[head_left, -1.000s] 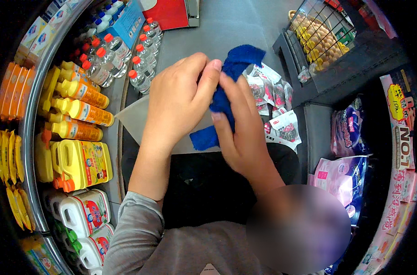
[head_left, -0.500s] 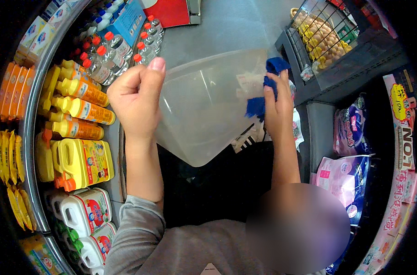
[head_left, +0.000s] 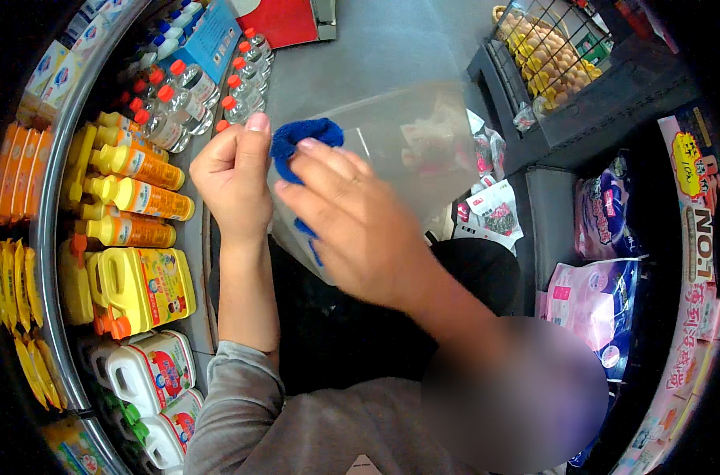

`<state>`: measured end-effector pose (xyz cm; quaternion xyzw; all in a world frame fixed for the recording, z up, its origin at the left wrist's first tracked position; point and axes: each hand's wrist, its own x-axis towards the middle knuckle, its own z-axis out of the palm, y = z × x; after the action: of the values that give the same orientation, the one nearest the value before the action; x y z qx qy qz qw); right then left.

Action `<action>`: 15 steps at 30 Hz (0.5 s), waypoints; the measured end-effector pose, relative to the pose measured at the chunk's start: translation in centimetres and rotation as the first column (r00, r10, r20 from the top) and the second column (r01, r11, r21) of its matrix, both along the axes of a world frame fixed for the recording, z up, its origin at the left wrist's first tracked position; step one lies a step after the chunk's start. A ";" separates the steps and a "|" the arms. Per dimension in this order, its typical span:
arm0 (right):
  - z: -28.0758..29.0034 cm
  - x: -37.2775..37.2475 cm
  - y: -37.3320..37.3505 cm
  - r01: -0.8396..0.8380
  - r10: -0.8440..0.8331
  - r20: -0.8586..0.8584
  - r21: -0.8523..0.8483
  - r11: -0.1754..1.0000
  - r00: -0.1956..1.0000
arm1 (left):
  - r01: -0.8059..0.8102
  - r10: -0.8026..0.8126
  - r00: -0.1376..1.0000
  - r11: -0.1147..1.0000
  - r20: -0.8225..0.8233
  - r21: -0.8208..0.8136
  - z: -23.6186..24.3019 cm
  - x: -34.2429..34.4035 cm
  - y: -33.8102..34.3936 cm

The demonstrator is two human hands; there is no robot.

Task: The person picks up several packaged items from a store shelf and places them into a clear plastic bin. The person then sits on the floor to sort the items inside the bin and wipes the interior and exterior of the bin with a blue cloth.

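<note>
A translucent plastic sheet (head_left: 411, 170) is held up in front of me, tilted, above my dark-clothed lap. My left hand (head_left: 235, 178) is closed on its left edge, thumb uppermost. Against the sheet's surface, close to that edge, my right hand (head_left: 360, 222) presses a blue cloth (head_left: 306, 134) with bent fingers. Part of the cloth bunches above the fingertips, and a strip of it shows below them. The right hand and forearm cover the sheet's lower middle.
Along the left shelf stand red-capped clear bottles (head_left: 182, 107), orange bottles (head_left: 142, 170), a yellow jug (head_left: 150, 289) and white jugs (head_left: 158, 368). A wire rack (head_left: 550, 47) with eggs is at the far right. Purple-and-pink packages (head_left: 594, 305) sit at right.
My right hand has swept the blue cloth from the sheet's right edge leftward, close to my left hand. The left hand keeps its grip on the sheet.
</note>
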<state>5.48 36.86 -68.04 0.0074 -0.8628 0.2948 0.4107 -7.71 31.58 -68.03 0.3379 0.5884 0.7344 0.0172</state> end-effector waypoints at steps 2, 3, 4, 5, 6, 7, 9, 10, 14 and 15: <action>0.4 0.8 1.5 0.056 -0.072 0.193 0.087 0.995 0.979 | 0.114 -0.112 0.992 0.993 0.057 -0.032 0.0 -0.2 -0.6; 0.0 1.6 2.4 0.110 -0.128 0.154 0.124 0.986 0.980 | 0.118 -0.117 0.991 0.993 0.062 -0.026 0.0 -0.4 -0.7; -0.1 2.5 3.3 0.153 -0.170 0.157 0.115 0.982 0.973 | 0.129 -0.129 0.987 0.992 0.096 0.008 -0.1 -0.8 -0.9; -0.4 3.1 4.0 0.188 -0.202 0.155 0.100 0.977 0.967 | 0.129 -0.132 0.984 0.991 0.122 0.038 -0.1 -1.1 -1.3; -0.8 3.6 5.0 0.239 -0.258 0.144 0.140 0.961 0.955 | 0.125 -0.129 0.984 0.991 0.126 0.039 0.0 -1.3 -1.5; -1.3 4.1 6.0 0.288 -0.313 0.129 0.178 0.941 0.941 | 0.133 -0.138 0.984 0.990 0.110 0.047 0.2 -1.4 -1.7; -2.1 5.6 7.8 0.450 -0.464 0.175 0.113 0.886 0.869 | 0.142 -0.152 0.979 0.987 0.135 0.075 0.2 -1.8 -2.1; -2.8 6.1 8.7 0.487 -0.480 0.186 0.009 0.873 0.857 | 0.140 -0.150 0.979 0.987 0.136 0.075 0.2 -2.2 -2.3; -5.6 7.8 10.2 0.481 -0.420 0.236 -0.475 0.737 0.876 | 0.139 -0.144 0.984 0.989 0.103 0.057 -0.1 -2.6 -2.5; -6.2 7.9 9.6 0.539 -0.496 0.211 -0.308 0.784 0.842 | 0.104 -0.108 0.989 0.994 0.099 0.037 -0.1 -2.6 -2.6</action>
<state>13.41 46.44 -74.21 -0.3216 -0.7865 0.3212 0.4181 -10.26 29.01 -68.18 0.3316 0.5564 0.7576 0.0804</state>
